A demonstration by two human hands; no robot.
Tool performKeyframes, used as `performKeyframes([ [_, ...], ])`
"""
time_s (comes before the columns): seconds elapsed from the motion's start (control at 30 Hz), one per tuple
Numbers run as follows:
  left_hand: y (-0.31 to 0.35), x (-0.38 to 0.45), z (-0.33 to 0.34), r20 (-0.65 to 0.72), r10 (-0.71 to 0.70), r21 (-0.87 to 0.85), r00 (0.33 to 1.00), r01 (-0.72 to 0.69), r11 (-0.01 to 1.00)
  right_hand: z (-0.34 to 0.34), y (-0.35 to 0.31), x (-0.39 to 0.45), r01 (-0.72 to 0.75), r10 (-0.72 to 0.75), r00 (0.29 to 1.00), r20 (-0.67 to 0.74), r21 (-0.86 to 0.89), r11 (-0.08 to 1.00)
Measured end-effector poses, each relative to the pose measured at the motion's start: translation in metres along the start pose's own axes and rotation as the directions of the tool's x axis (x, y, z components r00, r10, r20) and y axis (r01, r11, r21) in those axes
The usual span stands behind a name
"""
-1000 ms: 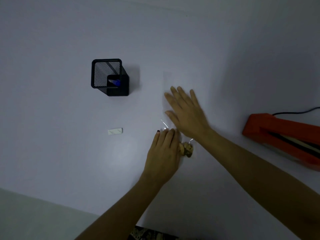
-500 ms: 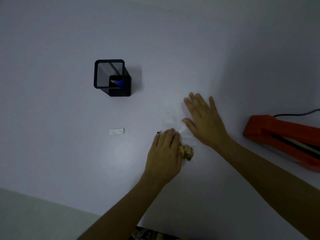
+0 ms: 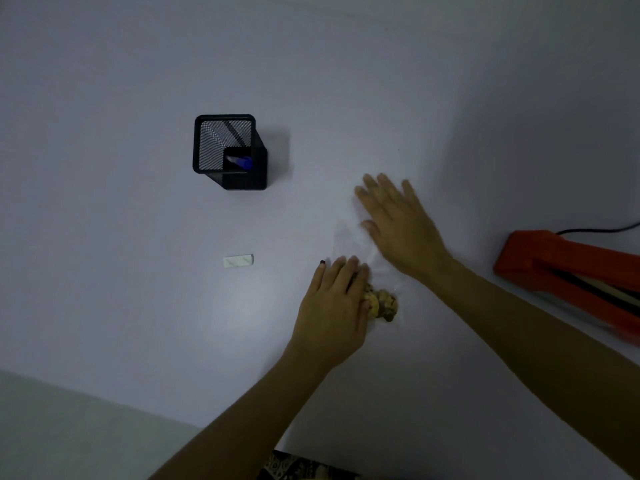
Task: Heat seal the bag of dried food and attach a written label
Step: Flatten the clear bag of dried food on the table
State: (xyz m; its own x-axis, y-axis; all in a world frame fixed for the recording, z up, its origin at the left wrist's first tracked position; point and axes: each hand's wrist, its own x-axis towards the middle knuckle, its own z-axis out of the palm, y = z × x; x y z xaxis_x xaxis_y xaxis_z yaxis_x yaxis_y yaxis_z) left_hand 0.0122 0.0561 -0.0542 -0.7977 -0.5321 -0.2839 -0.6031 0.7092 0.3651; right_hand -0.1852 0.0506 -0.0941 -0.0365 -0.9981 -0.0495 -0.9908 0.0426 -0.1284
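Clear bag (image 3: 349, 240) flat on white table (image 3: 138, 306), dried food (image 3: 381, 303) bunched at near end. Left hand (image 3: 334, 308) flat, palm down on food end, gripping nothing. Right hand (image 3: 398, 225) spread flat on bag's empty far part. Red sealer (image 3: 568, 268) well apart, right.

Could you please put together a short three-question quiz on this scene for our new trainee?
1. True or false: the sealer lies to the right of both hands.
2. What stands in the mesh holder? A) scissors B) a blue pen C) a ruler
3. Which hand rests on the food end of the bag?

Key
1. True; it sits at the right edge, its cord running off the picture.
2. B, the blue pen.
3. The left hand, beside the dried food; the right hand lies flat on the empty part. The label lies untouched.
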Motion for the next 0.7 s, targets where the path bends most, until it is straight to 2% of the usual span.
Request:
performKeyframes([
  [0.07,-0.002,0.0,-0.001,0.011,0.009,-0.002,1.0,-0.009,1.0,0.001,-0.007,0.013,0.114,-0.114,0.993,0.03,-0.015,0.993],
  [0.13,-0.003,0.0,-0.003,0.028,0.018,-0.003,0.999,-0.018,1.0,0.002,-0.002,0.03,0.161,-0.158,0.985,0.068,-0.044,0.986],
  [0.33,-0.005,0.003,-0.007,0.036,0.03,0.02,0.999,-0.03,0.999,-0.006,0.043,0.084,-0.083,0.084,0.992,0.092,-0.02,0.996],
  [0.5,-0.004,0.004,-0.008,0.025,0.023,0.011,0.999,-0.024,1.0,-0.016,0.045,0.09,-0.325,0.329,0.944,-0.023,0.101,0.94],
  [0.6,0.0,0.003,-0.008,0.02,0.004,-0.001,1.0,-0.004,1.0,-0.015,0.012,0.059,-0.29,0.298,0.953,-0.045,0.133,0.948],
  [0.7,0.002,0.002,-0.008,0.014,-0.014,0.001,1.0,0.014,1.0,-0.001,-0.026,0.014,-0.263,0.267,0.964,-0.002,0.165,0.95],
])
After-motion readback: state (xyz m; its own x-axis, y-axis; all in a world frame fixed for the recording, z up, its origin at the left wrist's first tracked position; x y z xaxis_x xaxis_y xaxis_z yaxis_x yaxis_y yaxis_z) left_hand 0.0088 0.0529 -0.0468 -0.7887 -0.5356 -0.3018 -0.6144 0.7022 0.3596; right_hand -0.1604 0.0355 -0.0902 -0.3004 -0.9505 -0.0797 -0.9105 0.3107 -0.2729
